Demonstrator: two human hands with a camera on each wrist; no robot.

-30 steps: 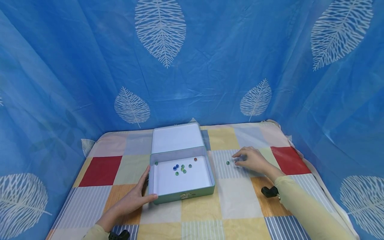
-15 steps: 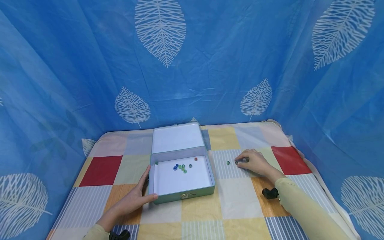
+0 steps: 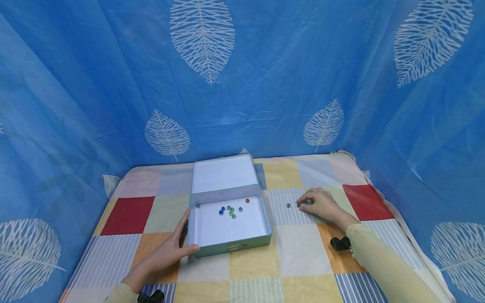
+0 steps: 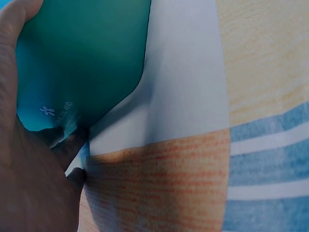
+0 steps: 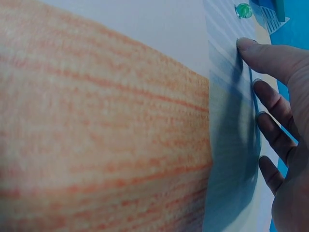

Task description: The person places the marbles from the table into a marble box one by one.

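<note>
A green tin box (image 3: 250, 243) stands with its lid raised back, its white inside showing. My left hand (image 3: 175, 246) holds its near-left corner, thumb at the front wall and fingers along the left side; the left wrist view shows the green wall (image 4: 91, 63) against the fingers. To the right of the box, my right hand (image 3: 322, 206) pinches a dark glass marble (image 3: 298, 205) between thumb and index fingertips, low over the striped patch. Another green marble (image 3: 288, 205) lies just left of it. In the right wrist view the pinched marble is hidden.
Inside the box lie several marbles: a red one (image 3: 247, 200), blue ones (image 3: 221, 212) and green ones (image 3: 233, 216). The open lid (image 3: 224, 174) leans toward the blue curtain (image 3: 265, 84) behind. A patchwork cloth (image 3: 303, 252) covers the table.
My right thumb and index finger have come together on the marble. A green marble inside the box has rolled away from the front toward the others. The left hand keeps its place.
</note>
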